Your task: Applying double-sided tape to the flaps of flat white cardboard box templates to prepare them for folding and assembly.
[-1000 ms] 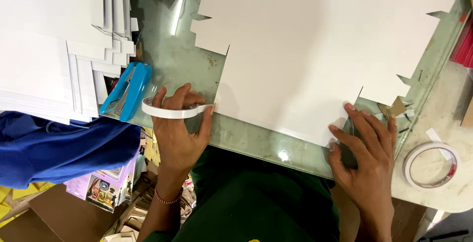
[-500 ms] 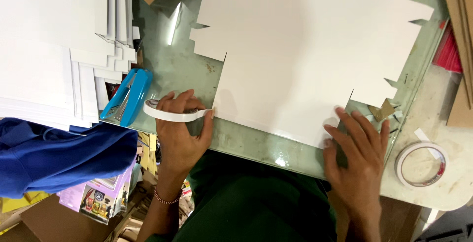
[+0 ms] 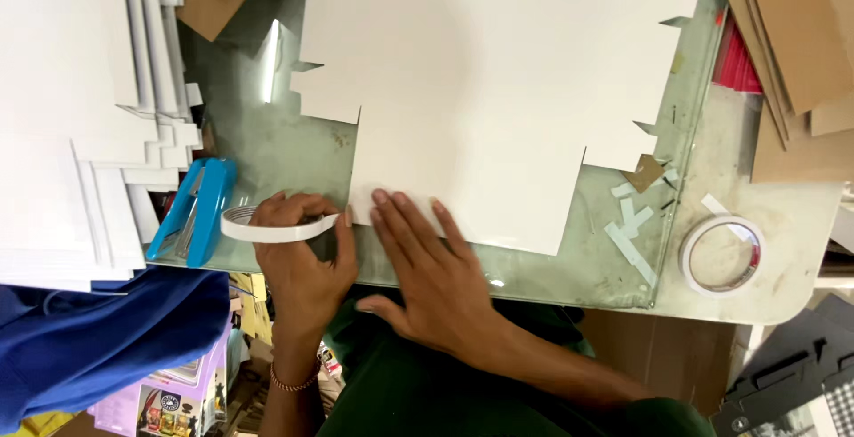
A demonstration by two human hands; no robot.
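A roll of white tape (image 3: 267,225) sits in the left hand (image 3: 302,259), whose fingers curl around it and pinch it at the near left corner of a large white card sheet (image 3: 480,90). The sheet lies flat on a glass table (image 3: 294,148), its edges cut into tabs and notches. The right hand (image 3: 427,268) lies just beside the left, palm down with the fingers spread and pressed on the near edge of the sheet. To the left of the tape roll a blue stapler (image 3: 191,210) rests on the glass, next to a stack of white card pieces (image 3: 80,117). Blue cloth (image 3: 98,339) hangs below the stack. Well apart on the right lie a second tape roll (image 3: 722,255), small tape scraps (image 3: 630,228) and brown cardboard sheets (image 3: 792,46).
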